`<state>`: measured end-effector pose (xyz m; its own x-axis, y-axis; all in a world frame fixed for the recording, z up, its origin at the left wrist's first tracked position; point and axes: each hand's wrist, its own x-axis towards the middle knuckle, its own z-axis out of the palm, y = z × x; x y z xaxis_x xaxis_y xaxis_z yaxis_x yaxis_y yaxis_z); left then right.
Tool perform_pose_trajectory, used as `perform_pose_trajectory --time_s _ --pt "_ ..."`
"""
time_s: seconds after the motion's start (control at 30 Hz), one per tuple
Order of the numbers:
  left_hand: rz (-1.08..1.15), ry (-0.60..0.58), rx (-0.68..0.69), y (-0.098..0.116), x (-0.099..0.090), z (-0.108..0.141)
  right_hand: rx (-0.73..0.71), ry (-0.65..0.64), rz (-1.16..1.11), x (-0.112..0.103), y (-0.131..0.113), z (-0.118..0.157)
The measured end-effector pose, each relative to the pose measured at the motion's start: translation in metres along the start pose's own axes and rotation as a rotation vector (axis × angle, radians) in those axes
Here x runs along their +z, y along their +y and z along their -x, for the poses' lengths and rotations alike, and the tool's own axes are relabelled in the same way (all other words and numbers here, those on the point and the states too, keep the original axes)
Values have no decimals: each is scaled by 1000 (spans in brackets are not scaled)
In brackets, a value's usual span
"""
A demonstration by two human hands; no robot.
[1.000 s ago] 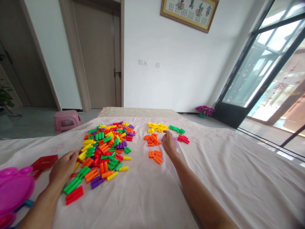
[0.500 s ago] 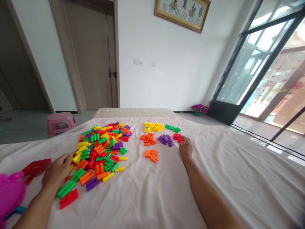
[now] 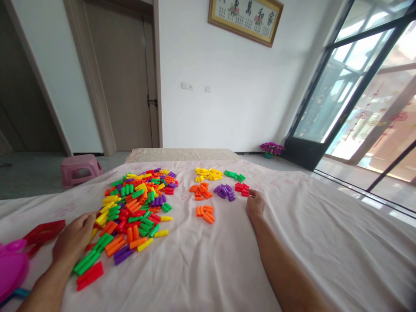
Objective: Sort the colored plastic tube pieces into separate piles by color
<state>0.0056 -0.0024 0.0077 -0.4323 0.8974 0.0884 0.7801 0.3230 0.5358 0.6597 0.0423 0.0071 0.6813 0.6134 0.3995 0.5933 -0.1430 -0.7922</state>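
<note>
My right hand (image 3: pixel 255 203) is at the right end of a small group of red plastic tube-like pieces (image 3: pixel 242 188). Its fingers are bent together, with the tips at the nearest red piece. My left hand (image 3: pixel 74 234) lies at the left edge of a large mixed pile of plastic pieces (image 3: pixel 136 208); its fingertips are partly hidden beside yellow pieces (image 3: pixel 102 216). Sorted groups lie between the hands: yellow pieces (image 3: pixel 208 174), green pieces (image 3: pixel 234 175), purple pieces (image 3: pixel 224 192), an orange group (image 3: pixel 200 190) and a nearer orange group (image 3: pixel 205 213).
A red plastic toy frame (image 3: pixel 43 232) and a magenta plastic object (image 3: pixel 13 268) lie left of my left arm. A wrinkled pale cloth (image 3: pixel 201 268) covers the table. Beyond it stand a pink stool (image 3: pixel 81 169) and a pot of purple flowers (image 3: pixel 271 148).
My right hand has drawn back slightly to the right, and more of the red group shows. The left hand stays beside the pile. The whole view has shifted a little.
</note>
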Motion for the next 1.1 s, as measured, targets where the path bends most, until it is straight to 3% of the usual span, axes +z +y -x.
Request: perform_pose_trajectory --time_s 0.2,0.37,0.47,0.7,0.77,0.97,1.1 --pt "21 3 13 10 -6 8 -135 116 7 1 -7 4" --pt "83 -10 100 21 -9 14 -446 111 -17 -2 -44 21" --pt "99 1 107 20 -6 12 -636 -68 -121 2 -85 48" --pt "37 62 56 14 -2 8 -844 -785 -188 28 -179 162" --pt "41 66 58 15 -3 9 -908 -914 -122 36 -199 190" --pt "63 42 25 20 -7 12 -927 -947 283 65 -242 228" --pt "79 51 26 20 -7 12 -858 -976 316 80 -247 232"
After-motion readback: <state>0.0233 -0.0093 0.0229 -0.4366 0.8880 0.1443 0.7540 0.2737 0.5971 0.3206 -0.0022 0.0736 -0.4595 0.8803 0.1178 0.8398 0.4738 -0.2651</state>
